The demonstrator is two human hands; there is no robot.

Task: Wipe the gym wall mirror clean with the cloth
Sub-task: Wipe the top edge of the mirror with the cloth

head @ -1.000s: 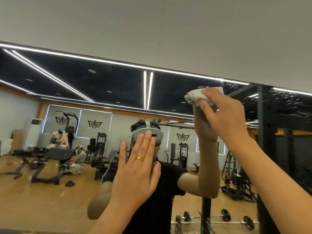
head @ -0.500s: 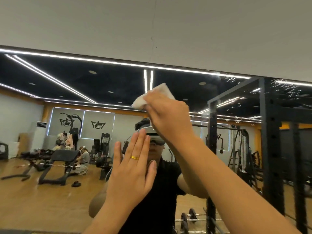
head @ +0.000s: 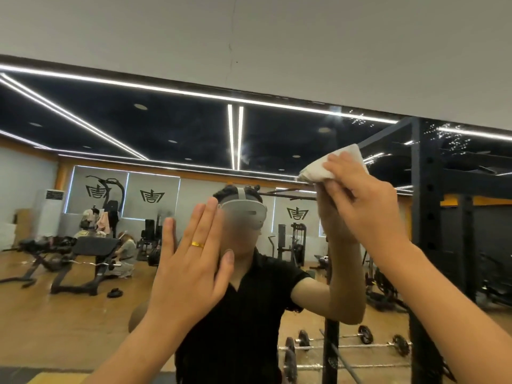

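A person's right hand [head: 365, 206] clutches a crumpled white cloth [head: 327, 167] against the gym wall mirror [head: 138, 128], up at two o'clock from the left hand [head: 191, 261]. That hand lies flat on the glass, fingers straight, a gold ring [head: 197, 244] showing. Reflected benches [head: 91, 245] stand at nine o'clock, barbells [head: 363, 335] at five.

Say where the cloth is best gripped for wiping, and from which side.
Take the cloth by its bunched lower edge, from the room side, palm toward the mirror, as the right hand does. The folded pad lies flat against it, leaving only its back free.
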